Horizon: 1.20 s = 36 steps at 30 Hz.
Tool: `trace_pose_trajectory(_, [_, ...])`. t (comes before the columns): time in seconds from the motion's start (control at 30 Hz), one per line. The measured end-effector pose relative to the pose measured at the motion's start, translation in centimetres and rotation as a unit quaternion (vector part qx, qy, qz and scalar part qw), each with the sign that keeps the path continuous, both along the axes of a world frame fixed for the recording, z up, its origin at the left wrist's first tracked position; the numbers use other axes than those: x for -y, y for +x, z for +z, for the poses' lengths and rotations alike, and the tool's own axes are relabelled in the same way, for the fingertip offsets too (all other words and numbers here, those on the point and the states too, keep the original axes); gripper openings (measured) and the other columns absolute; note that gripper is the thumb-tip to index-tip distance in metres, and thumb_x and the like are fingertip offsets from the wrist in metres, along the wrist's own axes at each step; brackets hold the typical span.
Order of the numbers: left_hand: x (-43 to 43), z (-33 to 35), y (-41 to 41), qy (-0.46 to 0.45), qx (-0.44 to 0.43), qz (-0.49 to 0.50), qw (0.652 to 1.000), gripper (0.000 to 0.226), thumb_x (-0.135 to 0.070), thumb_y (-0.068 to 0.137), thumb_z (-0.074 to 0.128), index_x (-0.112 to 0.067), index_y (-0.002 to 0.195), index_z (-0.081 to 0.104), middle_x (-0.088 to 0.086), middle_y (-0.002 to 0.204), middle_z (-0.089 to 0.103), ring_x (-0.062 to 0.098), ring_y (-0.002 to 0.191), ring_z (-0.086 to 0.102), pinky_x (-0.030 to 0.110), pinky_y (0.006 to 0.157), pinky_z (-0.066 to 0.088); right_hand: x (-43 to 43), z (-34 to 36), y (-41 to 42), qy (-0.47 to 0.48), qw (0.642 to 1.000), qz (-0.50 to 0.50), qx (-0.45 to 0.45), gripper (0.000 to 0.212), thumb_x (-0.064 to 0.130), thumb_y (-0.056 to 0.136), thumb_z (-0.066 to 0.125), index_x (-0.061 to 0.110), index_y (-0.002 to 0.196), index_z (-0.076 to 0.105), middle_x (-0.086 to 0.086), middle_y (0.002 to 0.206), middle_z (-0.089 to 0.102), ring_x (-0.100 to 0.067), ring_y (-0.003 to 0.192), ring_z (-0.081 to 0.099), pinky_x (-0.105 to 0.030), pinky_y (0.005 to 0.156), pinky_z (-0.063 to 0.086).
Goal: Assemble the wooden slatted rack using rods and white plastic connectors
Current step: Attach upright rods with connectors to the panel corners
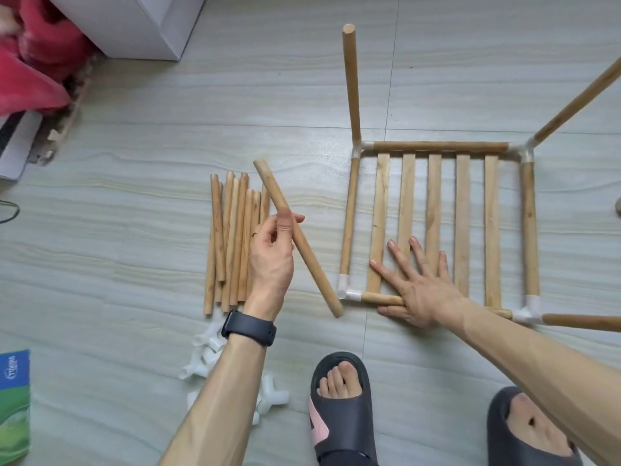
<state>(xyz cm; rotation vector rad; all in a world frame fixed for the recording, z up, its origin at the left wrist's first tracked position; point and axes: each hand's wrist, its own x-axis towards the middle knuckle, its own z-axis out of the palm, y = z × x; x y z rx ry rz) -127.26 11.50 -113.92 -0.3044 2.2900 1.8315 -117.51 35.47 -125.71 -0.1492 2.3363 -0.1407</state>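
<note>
A square slatted rack frame [440, 147] lies on the floor at right, with several flat slats inside and white plastic connectors [346, 290] at its corners. Upright rods [352, 85] rise from three corners; the near left connector has none. My right hand [416, 284] lies flat on the slats and near rail, fingers spread. My left hand [272, 253] grips a loose wooden rod [302, 243] diagonally above the floor, its lower end close to the near left connector. A pile of spare rods [232, 240] lies left of my hand. Loose white connectors [205, 361] sit under my left forearm.
A white box [148, 25] stands at the back left beside red fabric [37, 62]. A green and blue packet [13, 405] lies at the left edge. My two feet in dark slippers [339, 408] are at the bottom.
</note>
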Motion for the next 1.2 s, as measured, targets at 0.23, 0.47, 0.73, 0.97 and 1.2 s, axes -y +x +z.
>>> trace_pose_trajectory(0.23, [-0.5,-0.5,2.2,0.126,0.045,0.022,0.991,0.021,-0.031,0.099,0.062,-0.013,0.110,0.058,0.002,0.093,0.075,0.029,0.094,0.075,0.046,0.076,0.063,0.1,0.2,-0.1,0.003,1.000,-0.003,0.005,0.093,0.093,0.079,0.021,0.058,0.134,-0.045,0.010,0.144,-0.059,-0.033,0.134,-0.053,-0.075,0.112,-0.011])
trace_pose_trajectory(0.47, [1.2,-0.4,2.4,0.075,-0.019,0.033,0.996,0.013,-0.033,0.099,0.061,-0.025,0.109,0.061,0.000,0.093,0.073,0.026,0.095,0.074,0.040,0.073,0.063,0.0,-0.2,0.0,-0.007,1.000,-0.006,0.000,0.093,0.095,0.075,0.017,0.058,0.134,-0.044,0.011,0.142,-0.061,-0.032,0.133,-0.055,-0.075,0.111,-0.014])
trace_pose_trajectory(0.73, [0.6,0.0,3.4,0.041,-0.053,0.023,0.997,0.018,-0.035,0.098,0.062,-0.023,0.111,0.059,-0.002,0.095,0.073,0.023,0.095,0.074,0.041,0.075,0.063,0.0,-0.4,0.0,-0.008,1.000,-0.008,-0.004,0.093,0.096,0.074,0.016,0.059,0.135,-0.043,0.012,0.141,-0.062,-0.031,0.132,-0.056,-0.075,0.112,-0.013])
trace_pose_trajectory(0.97, [0.2,-0.1,3.9,0.041,-0.041,0.009,0.998,0.018,-0.033,0.098,0.061,-0.022,0.111,0.058,-0.001,0.097,0.072,0.023,0.096,0.074,0.047,0.078,0.063,0.1,-0.1,0.0,-0.004,1.000,-0.003,0.000,0.093,0.094,0.076,0.017,0.057,0.134,-0.045,0.011,0.140,-0.062,-0.033,0.134,-0.053,-0.075,0.112,-0.011])
trace_pose_trajectory(1.2, [0.1,-1.1,6.0,-0.062,-0.141,-0.043,0.987,0.015,-0.045,0.099,0.060,-0.033,0.108,0.057,-0.010,0.102,0.072,0.019,0.095,0.074,0.044,0.078,0.062,0.0,-0.3,0.1,-0.008,1.000,-0.004,-0.005,0.093,0.094,0.077,0.018,0.057,0.136,-0.043,0.012,0.140,-0.062,-0.032,0.134,-0.054,-0.075,0.111,-0.012])
